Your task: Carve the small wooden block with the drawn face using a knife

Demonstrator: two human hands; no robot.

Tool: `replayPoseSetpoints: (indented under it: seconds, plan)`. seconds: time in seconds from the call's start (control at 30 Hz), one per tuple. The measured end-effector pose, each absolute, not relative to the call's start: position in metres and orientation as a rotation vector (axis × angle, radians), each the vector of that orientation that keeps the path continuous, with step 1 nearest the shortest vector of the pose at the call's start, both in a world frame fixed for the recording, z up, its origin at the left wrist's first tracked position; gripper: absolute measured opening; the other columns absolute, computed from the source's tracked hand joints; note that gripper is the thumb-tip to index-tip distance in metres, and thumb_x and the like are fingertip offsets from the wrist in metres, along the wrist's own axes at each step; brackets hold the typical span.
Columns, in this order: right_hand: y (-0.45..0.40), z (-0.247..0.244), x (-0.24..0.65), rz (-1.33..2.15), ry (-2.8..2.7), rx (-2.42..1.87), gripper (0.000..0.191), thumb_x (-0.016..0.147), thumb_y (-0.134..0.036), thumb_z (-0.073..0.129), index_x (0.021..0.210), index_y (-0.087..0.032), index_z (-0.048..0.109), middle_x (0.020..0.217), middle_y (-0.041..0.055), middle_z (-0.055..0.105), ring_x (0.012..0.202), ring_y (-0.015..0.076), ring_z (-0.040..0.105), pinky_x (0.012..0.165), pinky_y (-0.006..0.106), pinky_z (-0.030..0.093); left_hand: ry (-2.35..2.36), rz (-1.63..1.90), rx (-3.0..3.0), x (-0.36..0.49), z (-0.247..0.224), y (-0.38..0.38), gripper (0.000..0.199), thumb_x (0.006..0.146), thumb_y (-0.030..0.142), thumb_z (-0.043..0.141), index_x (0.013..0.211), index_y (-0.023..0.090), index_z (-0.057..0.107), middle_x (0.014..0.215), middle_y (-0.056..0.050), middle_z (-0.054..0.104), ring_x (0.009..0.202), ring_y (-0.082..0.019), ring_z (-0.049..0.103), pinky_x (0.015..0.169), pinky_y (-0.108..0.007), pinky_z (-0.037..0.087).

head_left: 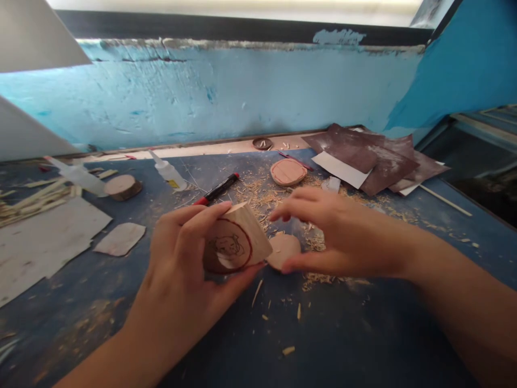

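My left hand point(181, 264) grips a pale wooden block point(258, 229), tilted so that one face turns toward me. On that face a dark red ring surrounds a line drawing. To the right, my right hand point(327, 231) hangs with thumb and fingers apart. Below its fingers lies a thin round wooden disc point(286, 249); the thumb overlaps the disc's lower edge, and I cannot tell whether it touches. Behind the block rests a black marker with red ends point(218, 188). Farther back is another wooden disc with a red outline point(288, 171).
Wood shavings point(258, 196) litter the blue table point(250, 345). Brown sandpaper sheets point(363, 153) are piled at the back right. On the left are glue bottles point(169, 171), a wood slice point(122, 187), thin sticks point(36, 199) and white sheets point(48, 248). A blue wall point(242, 91) stands behind.
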State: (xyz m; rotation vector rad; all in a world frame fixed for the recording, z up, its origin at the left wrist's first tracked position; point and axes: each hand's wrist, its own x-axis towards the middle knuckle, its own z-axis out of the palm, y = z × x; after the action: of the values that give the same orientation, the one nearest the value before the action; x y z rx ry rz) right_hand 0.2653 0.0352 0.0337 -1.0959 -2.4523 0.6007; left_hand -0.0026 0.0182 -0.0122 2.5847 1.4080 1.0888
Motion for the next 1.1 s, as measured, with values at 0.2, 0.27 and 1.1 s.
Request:
replayPoseSetpoints:
  seconds: [0.2,0.27,1.1]
  plan:
    - [0.040,0.020,0.263,0.544,-2.655,-1.198,0.037,0.090,-0.025,0.075,0.123,-0.016,0.061,0.118,0.0122,0.067,0.106,0.0284,0.065,0.085,0.039,0.050,1.541,1.083,2.510,-0.002,-0.004,0.017,0.068,0.092,0.049,0.065,0.152,0.026,0.040,0.137,-0.013,0.050,0.130,-0.038,0.055,0.107,-0.061,0.053]
    - [0.039,0.021,0.258,0.472,-2.622,-1.188,0.035,0.089,-0.012,0.069,0.123,-0.015,0.059,0.118,0.0117,0.067,0.107,0.0274,0.064,0.085,0.037,0.049,1.546,1.107,2.501,-0.001,-0.003,0.017,0.069,0.092,0.048,0.065,0.153,0.028,0.039,0.137,-0.012,0.051,0.130,-0.038,0.055,0.107,-0.062,0.052]
    - [0.031,0.028,0.241,1.614,-1.246,-0.441,0.021,0.100,-0.018,0.046,0.085,-0.018,0.061,0.056,-0.0080,0.034,0.054,0.0118,0.034,0.061,0.030,0.036,1.133,0.813,2.752,-0.010,-0.008,0.020,0.068,0.090,0.029,0.073,0.151,0.029,0.043,0.136,-0.012,0.049,0.131,-0.034,0.055,0.108,-0.052,0.052]
